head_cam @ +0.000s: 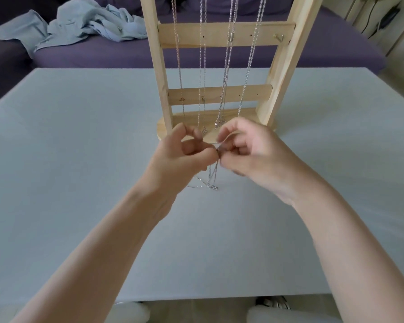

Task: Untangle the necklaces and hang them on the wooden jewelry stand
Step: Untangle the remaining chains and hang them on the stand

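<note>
A wooden jewelry stand (219,33) rises at the far middle of the table, with several silver chains (226,73) hanging down its front from above the frame. Just in front of its base, my left hand (184,157) and my right hand (250,155) meet fingertip to fingertip and pinch a thin silver necklace (210,183) between them. The necklace's loose part droops below the hands and lies in a small tangle on the tabletop. The spot where the fingers pinch it is mostly hidden.
The pale grey table (79,159) spreads wide on both sides of my arms. Behind it runs a purple sofa (103,54) with a crumpled light blue cloth (79,24) on it. Pale furniture and cables stand at the far right.
</note>
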Demonstrator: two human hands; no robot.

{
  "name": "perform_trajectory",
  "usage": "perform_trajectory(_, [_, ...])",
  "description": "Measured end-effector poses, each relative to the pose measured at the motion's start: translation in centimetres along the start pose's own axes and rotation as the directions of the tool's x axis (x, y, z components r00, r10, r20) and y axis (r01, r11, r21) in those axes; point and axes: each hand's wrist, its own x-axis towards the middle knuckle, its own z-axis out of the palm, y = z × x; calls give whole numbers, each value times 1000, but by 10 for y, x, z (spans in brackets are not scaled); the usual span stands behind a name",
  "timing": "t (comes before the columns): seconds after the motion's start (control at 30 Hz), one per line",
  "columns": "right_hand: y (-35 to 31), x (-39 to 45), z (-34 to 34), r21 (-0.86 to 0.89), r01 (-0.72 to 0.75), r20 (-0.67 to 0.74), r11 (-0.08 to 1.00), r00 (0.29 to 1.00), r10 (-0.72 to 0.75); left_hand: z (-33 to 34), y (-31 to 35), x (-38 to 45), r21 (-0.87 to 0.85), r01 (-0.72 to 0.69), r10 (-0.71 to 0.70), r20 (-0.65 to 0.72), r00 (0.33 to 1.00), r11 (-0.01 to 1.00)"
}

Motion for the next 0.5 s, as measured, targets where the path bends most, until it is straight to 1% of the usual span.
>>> perform_trajectory(0.07, [-1,1,0,257,-13,-56,966,998,29,0,1,-1,-31,-45,45,18,999,999])
perform_trajectory(0.1, [-1,1,2,325,-18,-77,945,996,46,1,1,-1,-8,-69,69,17,997,998])
perform_trajectory(0.13, [0,2,4,354,-23,-95,935,994,61,2,0,-1,45,-102,102,10,995,994])
perform_trajectory(0.17, [1,3,7,355,-30,-113,934,991,74,3,-3,-1,139,-157,158,0,987,978])
perform_trajectory(0.23, [3,4,12,318,-39,-139,947,987,87,5,-6,-2,385,-279,296,16,955,880])
perform_trajectory(0.27, [4,3,12,298,-41,-145,954,986,88,5,-5,-3,461,-317,342,31,939,829])
perform_trajectory(0.3, [3,2,11,286,-44,-146,957,985,89,7,-4,-4,490,-333,367,29,930,806])
perform_trajectory(0.33, [3,3,12,290,-50,-131,956,987,91,4,-3,-5,475,-326,372,-2,928,817])
perform_trajectory(0.37, [3,2,11,301,-58,-105,952,990,94,3,0,-5,401,-307,353,-44,935,863])
perform_trajectory(0.43, [1,1,10,304,-73,-37,950,995,89,0,4,-5,166,-240,258,-94,962,956])
perform_trajectory(0.47, [0,1,11,273,-71,-14,959,997,78,-1,4,-6,68,-194,200,-99,975,979])
perform_trajectory(0.5, [0,2,13,207,-61,-4,977,998,63,-1,4,-6,1,-136,136,-105,985,991])
